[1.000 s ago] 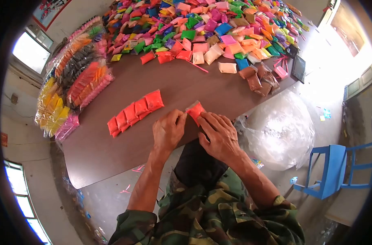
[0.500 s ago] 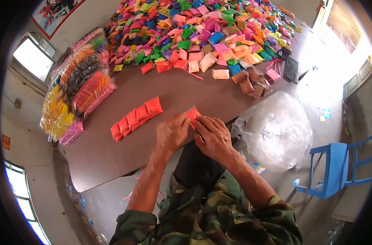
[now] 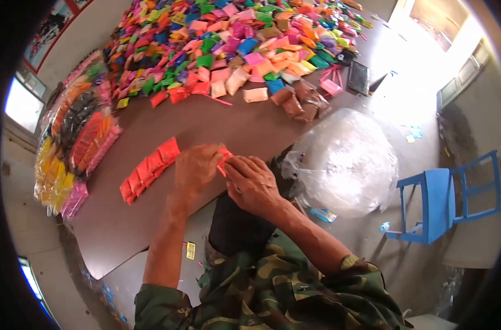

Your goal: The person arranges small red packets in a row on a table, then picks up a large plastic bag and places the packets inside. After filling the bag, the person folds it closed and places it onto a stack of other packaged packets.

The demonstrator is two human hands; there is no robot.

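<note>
A small red plastic packet is held just above the table's near edge, between my two hands. My right hand is closed on its right side, fingers bent over it and covering part of it. Slightly blurred, my left hand has its fingers pinched together at the packet's left edge. To the left of that hand, a row of several red packets lies overlapping on the brown table.
A big heap of multicoloured packets covers the table's far side. Bagged stacks of packets line its left edge. Brown packets and a dark flat device lie right. Beside the table are a large clear plastic bag and blue chair.
The whole view has shifted, with the table scene sliding left. Both hands still meet at the red packet; my left hand is now blurred by motion. The row of packets still lies on the table.
</note>
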